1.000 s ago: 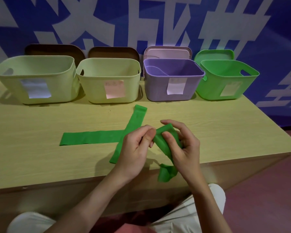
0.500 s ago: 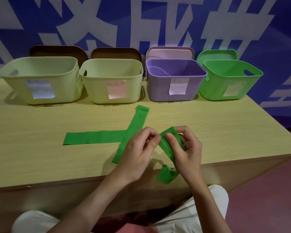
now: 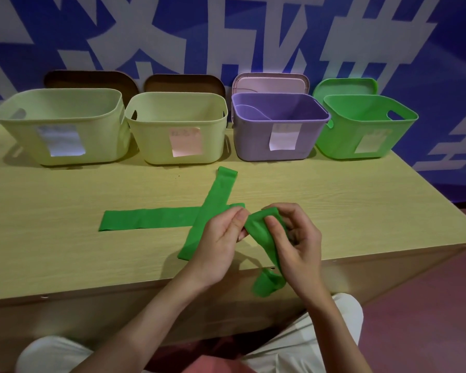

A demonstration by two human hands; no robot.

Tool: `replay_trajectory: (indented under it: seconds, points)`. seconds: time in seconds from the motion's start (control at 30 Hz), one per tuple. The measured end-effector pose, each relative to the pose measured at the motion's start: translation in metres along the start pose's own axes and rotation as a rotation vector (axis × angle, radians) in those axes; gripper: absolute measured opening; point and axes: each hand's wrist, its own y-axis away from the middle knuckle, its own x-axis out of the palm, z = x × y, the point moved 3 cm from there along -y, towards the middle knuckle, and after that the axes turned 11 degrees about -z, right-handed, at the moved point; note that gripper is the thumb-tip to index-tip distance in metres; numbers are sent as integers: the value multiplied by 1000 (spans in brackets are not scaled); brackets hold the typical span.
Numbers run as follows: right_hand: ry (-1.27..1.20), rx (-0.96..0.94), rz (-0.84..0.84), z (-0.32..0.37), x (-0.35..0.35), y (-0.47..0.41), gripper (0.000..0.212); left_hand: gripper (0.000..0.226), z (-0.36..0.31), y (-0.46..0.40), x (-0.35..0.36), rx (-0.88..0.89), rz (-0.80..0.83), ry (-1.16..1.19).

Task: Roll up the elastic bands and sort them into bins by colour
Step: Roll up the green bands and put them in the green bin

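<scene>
Head view: bare table (image 3: 361,200) is lying open right of the hands, near its front edge. Left hand (image 3: 221,243) and right hand (image 3: 293,246) are pinching a green band (image 3: 258,232), its tail dangling past the edge.

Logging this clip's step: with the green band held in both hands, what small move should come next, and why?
Probably keep winding: both the left hand and right hand pinch the green band at its top, while its tail hangs loose below the table edge, so the roll looks unfinished.
</scene>
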Motion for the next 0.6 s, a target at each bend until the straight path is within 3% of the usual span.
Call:
replay_trajectory:
  seconds: [0.17, 0.33, 0.4, 0.5, 0.6]
  points:
    - [-19, 36, -48, -3, 1, 1, 8, 49, -1, 1, -4, 173, -3, -192]
    - [11, 44, -32, -7, 1, 4, 4, 35, -2, 3, -5, 313, -17, -409]
    - [51, 34, 11, -9, 2, 4, 4, 29, 3, 3, -4, 274, -7, -392]
    - [74, 37, 93, -9, 3, 2, 1, 42, 6, 5, -2, 178, -2, -260]
    - [-16, 86, 113, -6, 2, 3, 11, 45, 3, 4, -2, 75, -24, -90]
